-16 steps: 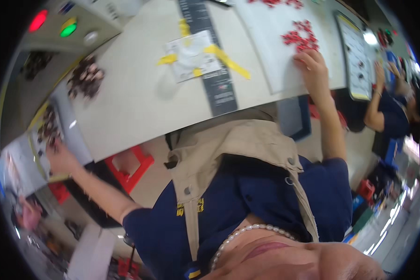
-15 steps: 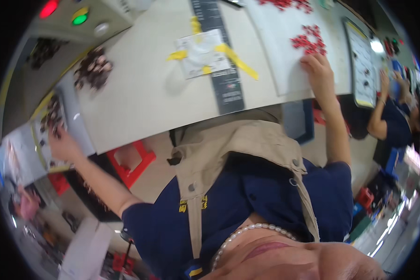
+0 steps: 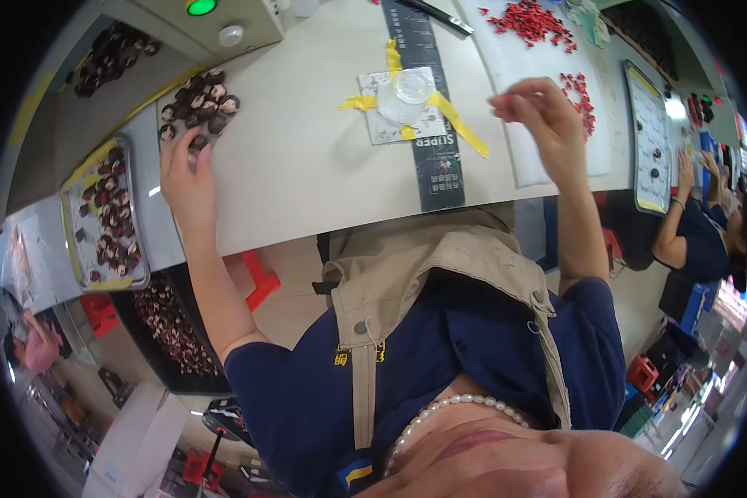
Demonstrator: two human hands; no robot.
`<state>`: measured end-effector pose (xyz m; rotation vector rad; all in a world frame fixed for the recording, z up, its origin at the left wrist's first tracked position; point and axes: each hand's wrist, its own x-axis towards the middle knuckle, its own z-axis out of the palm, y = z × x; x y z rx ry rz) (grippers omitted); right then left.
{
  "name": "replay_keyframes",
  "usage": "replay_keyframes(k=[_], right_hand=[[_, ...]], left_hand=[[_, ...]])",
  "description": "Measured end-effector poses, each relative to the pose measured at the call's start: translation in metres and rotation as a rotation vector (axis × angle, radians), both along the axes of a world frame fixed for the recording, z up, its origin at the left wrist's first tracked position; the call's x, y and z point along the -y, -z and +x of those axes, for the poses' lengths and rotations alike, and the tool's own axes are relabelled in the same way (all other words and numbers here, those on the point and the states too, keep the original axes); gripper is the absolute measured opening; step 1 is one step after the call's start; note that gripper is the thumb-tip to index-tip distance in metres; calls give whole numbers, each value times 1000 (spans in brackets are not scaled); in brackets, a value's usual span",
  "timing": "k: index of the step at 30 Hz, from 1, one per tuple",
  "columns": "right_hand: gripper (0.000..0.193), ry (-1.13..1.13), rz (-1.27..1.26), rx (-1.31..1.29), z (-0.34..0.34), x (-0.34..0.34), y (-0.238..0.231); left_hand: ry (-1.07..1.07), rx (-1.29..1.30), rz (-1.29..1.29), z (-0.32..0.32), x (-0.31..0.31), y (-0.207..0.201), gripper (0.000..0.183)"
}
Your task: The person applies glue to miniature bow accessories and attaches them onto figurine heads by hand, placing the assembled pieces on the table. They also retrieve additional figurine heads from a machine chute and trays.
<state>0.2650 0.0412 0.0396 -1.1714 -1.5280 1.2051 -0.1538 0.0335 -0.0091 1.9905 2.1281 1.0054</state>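
Note:
At the left edge of the worktable [image 3: 290,108] lies a pile of small doll heads [image 3: 212,104] with dark brown hair and pale faces. My left hand [image 3: 189,178] is at the near side of this pile, thumb and forefinger closed around one doll head. My right hand [image 3: 552,120] is raised over the white sheet [image 3: 539,166], beside small red pieces [image 3: 585,104]. Its thumb and forefinger are pinched together; what they hold is too small to make out. Between my hands a clear round dish [image 3: 405,95] sits on a pale square tile [image 3: 382,129] with yellow tape [image 3: 465,137].
A black strip [image 3: 440,183] runs beneath the tile. Left stands a metal tray [image 3: 145,266] of doll heads, with a black crate [image 3: 178,357] of pieces below. Another tray [image 3: 651,137] is at right, near a co-worker [image 3: 693,224]. A machine box [image 3: 241,37] stands back left.
My left hand has moved from the left tray to the pile on the table. My right hand has lifted off the red pieces and shifted left. The view has turned slightly.

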Motion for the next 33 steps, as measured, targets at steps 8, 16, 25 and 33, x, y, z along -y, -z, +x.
replay_keyframes(k=[8,16,25,33], right_hand=[[8,58,403,388,-54,-28,-7],[7,53,550,610,-72,-35,7],[7,66,494,498,-70,-33,9],[14,-19,-205,-226,-57,12,5]], left_hand=[[302,1229,-183,77,42,-4,27],[535,1800,-633,146,57,1,33],[543,2042,-711,180,45,4,34],[444,1981,-620,201,41,7,33]])
